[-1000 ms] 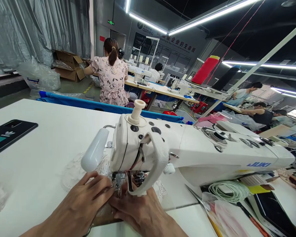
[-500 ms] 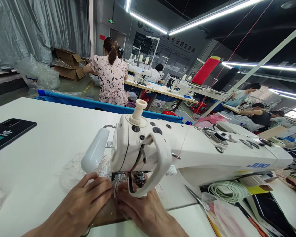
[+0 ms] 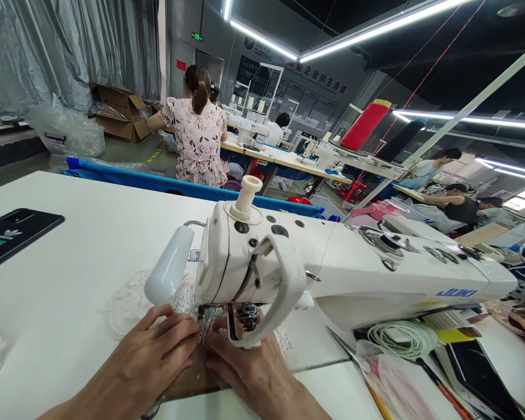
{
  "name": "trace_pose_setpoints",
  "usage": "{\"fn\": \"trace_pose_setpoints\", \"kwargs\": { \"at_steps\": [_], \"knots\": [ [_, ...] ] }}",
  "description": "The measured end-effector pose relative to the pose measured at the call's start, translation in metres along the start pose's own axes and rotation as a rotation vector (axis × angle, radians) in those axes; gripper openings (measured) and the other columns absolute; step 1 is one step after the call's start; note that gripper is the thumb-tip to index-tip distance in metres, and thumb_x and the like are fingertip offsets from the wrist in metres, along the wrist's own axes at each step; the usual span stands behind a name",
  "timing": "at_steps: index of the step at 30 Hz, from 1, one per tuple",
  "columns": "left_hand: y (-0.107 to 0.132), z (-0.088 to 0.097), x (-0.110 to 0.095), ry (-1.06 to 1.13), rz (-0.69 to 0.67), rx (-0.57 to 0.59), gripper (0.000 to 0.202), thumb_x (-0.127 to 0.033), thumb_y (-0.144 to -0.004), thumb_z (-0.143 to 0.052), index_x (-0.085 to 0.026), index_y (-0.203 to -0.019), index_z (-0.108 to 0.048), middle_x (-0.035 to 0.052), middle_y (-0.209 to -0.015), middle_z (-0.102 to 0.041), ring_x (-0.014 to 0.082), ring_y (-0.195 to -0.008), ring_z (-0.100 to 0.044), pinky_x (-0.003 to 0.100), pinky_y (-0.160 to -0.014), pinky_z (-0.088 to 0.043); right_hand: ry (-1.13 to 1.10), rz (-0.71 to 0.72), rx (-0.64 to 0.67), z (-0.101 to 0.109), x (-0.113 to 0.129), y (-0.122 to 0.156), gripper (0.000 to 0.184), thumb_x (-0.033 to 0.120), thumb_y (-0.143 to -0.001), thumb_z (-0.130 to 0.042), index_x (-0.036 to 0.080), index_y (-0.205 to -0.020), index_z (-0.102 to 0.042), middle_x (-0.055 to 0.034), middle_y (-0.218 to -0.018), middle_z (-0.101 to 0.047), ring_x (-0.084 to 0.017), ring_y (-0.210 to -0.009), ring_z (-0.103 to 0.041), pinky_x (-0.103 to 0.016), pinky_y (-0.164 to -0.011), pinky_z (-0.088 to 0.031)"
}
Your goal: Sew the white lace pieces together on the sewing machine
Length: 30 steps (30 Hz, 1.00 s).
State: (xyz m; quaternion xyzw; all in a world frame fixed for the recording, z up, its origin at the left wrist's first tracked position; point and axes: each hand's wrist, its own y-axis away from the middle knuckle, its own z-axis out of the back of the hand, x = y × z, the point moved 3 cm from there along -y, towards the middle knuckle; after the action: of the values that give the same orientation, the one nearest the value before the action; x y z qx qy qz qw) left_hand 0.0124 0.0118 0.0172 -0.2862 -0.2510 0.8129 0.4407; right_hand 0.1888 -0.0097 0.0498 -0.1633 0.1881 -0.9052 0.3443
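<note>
One white sewing machine (image 3: 354, 265): at its needle end, the left hand (image 3: 157, 347) is bending its fingers beside white lace (image 3: 185, 298), the right hand (image 3: 260, 361) is tucking its own in opposite, apparently so the lace is lying flat beneath; whether either is pinching, one cannot tell, the fingertips being partly hidden. Scissors (image 3: 349, 349) are resting rightward, presumably for reach.

White lace (image 3: 133, 298), openwork, loosely bunched on bench (image 3: 91, 233), part passing under head of white sewing machine (image 3: 350, 265). Machine upright, blue JUKI lettering along arm.
</note>
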Motion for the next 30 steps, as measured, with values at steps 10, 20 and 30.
{"fn": "trace_pose_setpoints", "kwargs": {
  "at_steps": [10, 20, 30],
  "knots": [
    [-0.003, 0.0007, -0.0008, -0.005, -0.003, -0.012, 0.026, -0.018, -0.101, -0.038, -0.022, -0.1, -0.064, -0.0025, -0.098, -0.069, 0.0099, -0.086, -0.062, 0.031, -0.097, -0.03, 0.044, 0.01, -0.015, -0.0017, -0.0007, 0.0008, 0.018, 0.032, -0.09, -0.058, 0.024, -0.104, -0.065, -0.005, -0.098, -0.068, -0.022, -0.091, -0.059, -0.037, -0.077, -0.045],
    [-0.0018, -0.001, -0.0001, 0.0, -0.008, -0.02, 0.031, -0.017, -0.102, -0.034, -0.022, -0.092, -0.063, -0.0037, -0.093, -0.068, 0.0089, -0.081, -0.062, 0.029, -0.094, -0.032, -0.019, 0.02, -0.07, 0.0006, -0.0002, -0.0004, 0.017, 0.033, -0.094, -0.051, 0.024, -0.101, -0.065, -0.0024, -0.103, -0.068, -0.022, -0.091, -0.058, -0.037, -0.077, -0.042],
    [-0.0017, -0.0024, -0.0002, -0.004, 0.008, -0.007, 0.027, -0.018, -0.101, -0.038, -0.021, -0.095, -0.065, -0.002, -0.094, -0.068, 0.0091, -0.083, -0.062, 0.03, -0.096, -0.03, 0.005, 0.025, -0.057, 0.0022, 0.0004, -0.0022, 0.017, 0.03, -0.092, -0.055, 0.022, -0.104, -0.063, -0.0029, -0.103, -0.068, -0.022, -0.091, -0.058, -0.037, -0.077, -0.043]
  ]
}}
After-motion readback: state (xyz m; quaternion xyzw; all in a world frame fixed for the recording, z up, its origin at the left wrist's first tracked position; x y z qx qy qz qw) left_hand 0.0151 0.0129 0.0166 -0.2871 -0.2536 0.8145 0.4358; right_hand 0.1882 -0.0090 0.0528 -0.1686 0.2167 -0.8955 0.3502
